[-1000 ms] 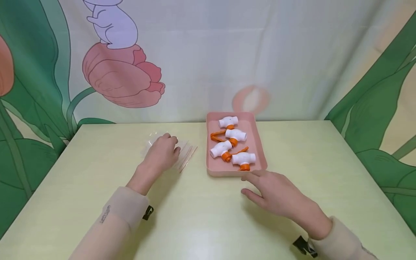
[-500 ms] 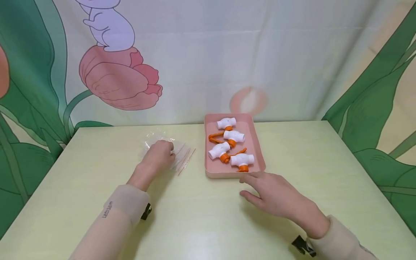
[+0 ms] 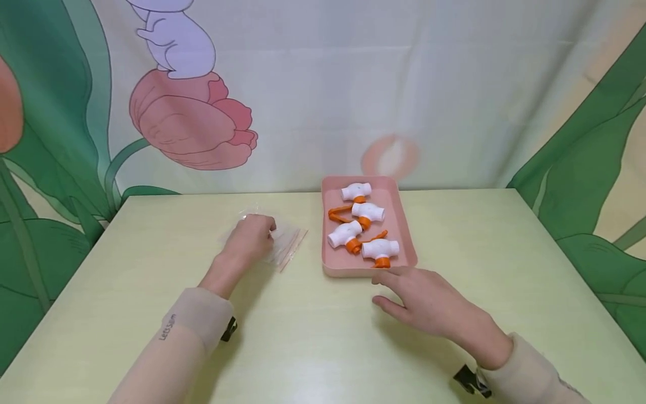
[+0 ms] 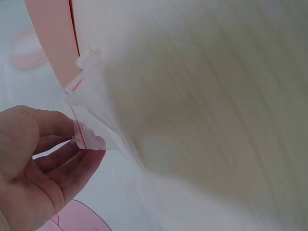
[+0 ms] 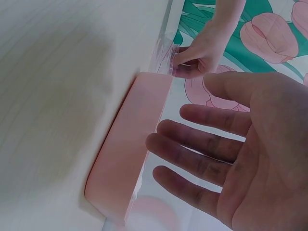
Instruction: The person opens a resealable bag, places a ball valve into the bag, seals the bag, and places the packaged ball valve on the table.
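Clear zip-lock bags with red seal lines lie in a stack on the left of the table. My left hand pinches the edge of one bag between thumb and fingers, its seal strip lifted off the others in the left wrist view. My right hand hovers at the front right corner of a pink tray, fingers spread and relaxed, holding nothing. In the tray lie several white plastic ball valves with orange handles.
The pale wooden table ends at the back against a printed curtain. The pink tray stands near that back edge, just right of the bags.
The left hand's fingers have closed on a bag's edge over the stack, and the hand has shifted slightly. My right hand stays at the tray's corner.
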`<action>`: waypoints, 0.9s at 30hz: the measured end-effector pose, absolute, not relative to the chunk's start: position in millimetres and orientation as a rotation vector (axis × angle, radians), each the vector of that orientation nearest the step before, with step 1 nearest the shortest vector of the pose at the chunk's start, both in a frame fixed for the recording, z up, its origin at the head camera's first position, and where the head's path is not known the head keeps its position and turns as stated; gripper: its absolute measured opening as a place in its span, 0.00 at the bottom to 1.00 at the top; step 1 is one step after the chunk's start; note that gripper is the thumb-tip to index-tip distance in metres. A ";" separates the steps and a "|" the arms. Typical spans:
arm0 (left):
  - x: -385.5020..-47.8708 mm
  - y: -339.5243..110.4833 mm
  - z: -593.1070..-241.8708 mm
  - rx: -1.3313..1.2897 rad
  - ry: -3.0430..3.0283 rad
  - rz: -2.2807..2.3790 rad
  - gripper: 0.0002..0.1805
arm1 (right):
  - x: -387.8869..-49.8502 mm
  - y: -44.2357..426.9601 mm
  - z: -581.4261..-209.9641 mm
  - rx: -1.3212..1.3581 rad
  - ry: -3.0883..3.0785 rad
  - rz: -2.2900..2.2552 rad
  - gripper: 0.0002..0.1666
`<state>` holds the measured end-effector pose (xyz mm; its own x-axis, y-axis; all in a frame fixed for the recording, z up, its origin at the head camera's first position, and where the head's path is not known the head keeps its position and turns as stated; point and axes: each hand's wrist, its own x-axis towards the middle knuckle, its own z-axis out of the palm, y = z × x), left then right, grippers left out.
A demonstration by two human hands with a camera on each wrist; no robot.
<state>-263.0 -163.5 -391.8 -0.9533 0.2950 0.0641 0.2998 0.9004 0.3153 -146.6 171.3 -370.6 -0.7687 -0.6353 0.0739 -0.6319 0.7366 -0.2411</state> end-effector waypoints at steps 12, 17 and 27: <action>-251.4 -152.1 -382.7 -0.464 -2.997 -0.476 0.18 | -147.7 167.0 -367.7 -1.075 2.918 -0.391 0.20; -246.4 -148.5 -380.4 -0.455 -2.966 -0.450 0.16 | -149.4 166.0 -366.6 -1.078 2.922 -0.383 0.20; -235.8 -137.7 -374.2 -0.491 -2.864 -0.537 0.13 | -155.0 159.7 -364.4 -1.138 2.914 -0.411 0.14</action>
<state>-235.8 -137.7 -374.2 -0.9281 0.2854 0.2393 0.3527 0.8799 0.3184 -155.0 159.7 -364.4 -0.7398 -0.6644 0.1059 -0.6678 0.7060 -0.2358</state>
